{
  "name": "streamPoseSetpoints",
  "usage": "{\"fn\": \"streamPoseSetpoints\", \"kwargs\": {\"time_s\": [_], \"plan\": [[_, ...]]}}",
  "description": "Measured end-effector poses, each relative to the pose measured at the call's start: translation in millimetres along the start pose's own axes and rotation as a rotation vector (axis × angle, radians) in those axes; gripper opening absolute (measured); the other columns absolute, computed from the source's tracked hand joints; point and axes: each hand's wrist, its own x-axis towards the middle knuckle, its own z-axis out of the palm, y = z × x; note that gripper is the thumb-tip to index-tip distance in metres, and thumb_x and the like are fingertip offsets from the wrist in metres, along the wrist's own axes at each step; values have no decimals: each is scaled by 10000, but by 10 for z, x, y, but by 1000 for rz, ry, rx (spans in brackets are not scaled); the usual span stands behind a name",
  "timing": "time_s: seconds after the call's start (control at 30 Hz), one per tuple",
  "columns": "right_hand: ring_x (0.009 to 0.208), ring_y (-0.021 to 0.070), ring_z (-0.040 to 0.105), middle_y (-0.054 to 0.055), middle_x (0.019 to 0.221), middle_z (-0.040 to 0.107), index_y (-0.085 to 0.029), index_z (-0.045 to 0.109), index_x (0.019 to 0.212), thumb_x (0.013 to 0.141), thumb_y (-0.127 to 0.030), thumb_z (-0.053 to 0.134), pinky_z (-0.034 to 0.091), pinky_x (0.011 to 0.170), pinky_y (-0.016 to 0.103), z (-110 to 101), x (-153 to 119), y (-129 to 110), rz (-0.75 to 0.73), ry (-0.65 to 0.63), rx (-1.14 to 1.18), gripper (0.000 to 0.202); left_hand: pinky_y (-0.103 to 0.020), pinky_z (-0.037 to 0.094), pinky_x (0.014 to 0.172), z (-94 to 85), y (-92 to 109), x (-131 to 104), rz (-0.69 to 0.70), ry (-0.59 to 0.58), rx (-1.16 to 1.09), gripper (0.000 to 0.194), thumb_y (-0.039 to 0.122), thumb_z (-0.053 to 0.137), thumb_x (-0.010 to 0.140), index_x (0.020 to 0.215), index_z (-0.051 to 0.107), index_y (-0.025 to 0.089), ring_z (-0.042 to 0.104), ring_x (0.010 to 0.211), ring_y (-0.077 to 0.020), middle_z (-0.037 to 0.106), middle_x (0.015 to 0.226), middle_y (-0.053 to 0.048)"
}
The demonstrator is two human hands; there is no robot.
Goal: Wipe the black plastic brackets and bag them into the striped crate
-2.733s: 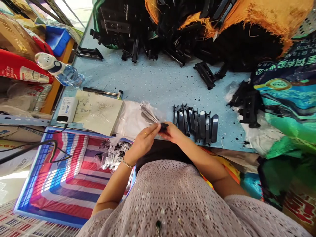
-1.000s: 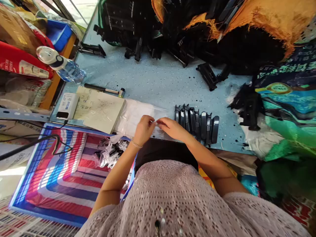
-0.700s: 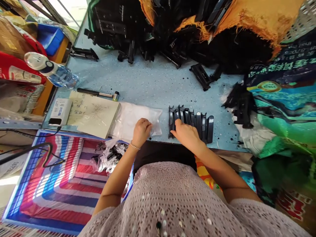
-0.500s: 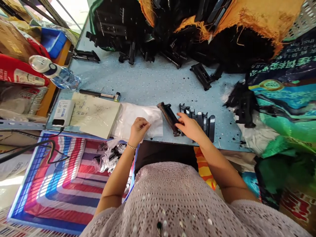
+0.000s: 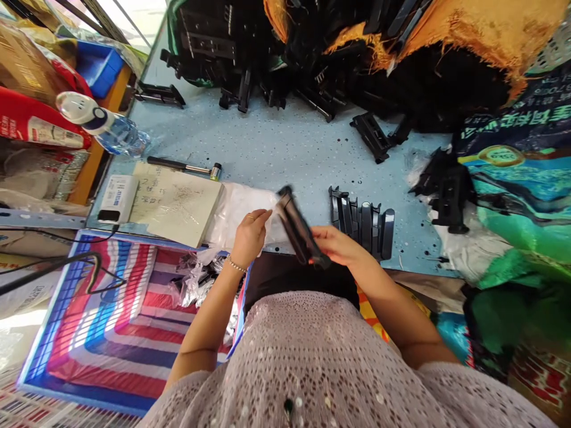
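Note:
My right hand (image 5: 336,245) grips a long black plastic part (image 5: 298,229) by its near right side, tilted above the table's front edge and slightly blurred. Close to its left side is my left hand (image 5: 250,236), thumb and fingers pinched together; whatever they may hold is too small to make out. Beneath the left hand lie clear plastic bags (image 5: 232,208). Several similar black parts (image 5: 366,226) stand in a row on the table, just right of my right hand.
A hammer (image 5: 178,165) lies behind a cardboard sheet (image 5: 182,205) and a white box (image 5: 116,199). A water bottle (image 5: 107,128) stands at left. Sacks of black parts (image 5: 205,47) line the back. Below the table edge is a blue crate (image 5: 44,351) with striped lining.
My right hand has lifted the black part off the table and brought it left and toward my body. My left hand stays pinched over the bags. The view has shifted slightly.

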Motion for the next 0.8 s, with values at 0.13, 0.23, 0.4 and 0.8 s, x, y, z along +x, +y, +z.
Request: {"fn": "streamPoseSetpoints", "kwargs": {"time_s": [0.13, 0.23, 0.4, 0.8], "plan": [[577, 98, 651, 17, 739, 722, -130, 735, 862, 745, -426, 869, 563, 548, 202, -41, -36, 185, 206, -54, 14, 345, -415, 551, 1083, -63, -59, 6, -32, 50, -49, 486, 111, 489, 961, 1429, 594, 193, 630, 1273, -240, 621, 1402, -150], [607, 117, 669, 31, 729, 725, -139, 711, 806, 722, -328, 874, 566, 533, 194, -42, 154, 265, 207, 19, 132, 263, -431, 504, 1154, -94, 72, -96, 103, 30, -51, 536, 128, 443, 1011, 1535, 488, 237, 573, 1366, -237, 577, 1468, -150], [746, 140, 699, 36, 833, 737, -183, 664, 918, 851, -346, 714, 577, 626, 212, 106, 412, 234, 4, 192, 150, 184, -360, 496, 1165, -33, 427, -273, 297, -48, -176, 640, 72, 415, 1016, 1608, 359, 308, 546, 1398, -193, 565, 1492, -120], [1049, 234, 681, 71, 1183, 722, -271, 644, 1285, 989, -365, 565, 541, 947, 401, 439, -129, -78, -321, 159, -864, 321, -458, 597, 1001, -878, 681, -545, 82, -156, -86, 409, 275, 658, 937, 1336, 655, 365, 699, 1119, -265, 723, 1213, -77]]}}
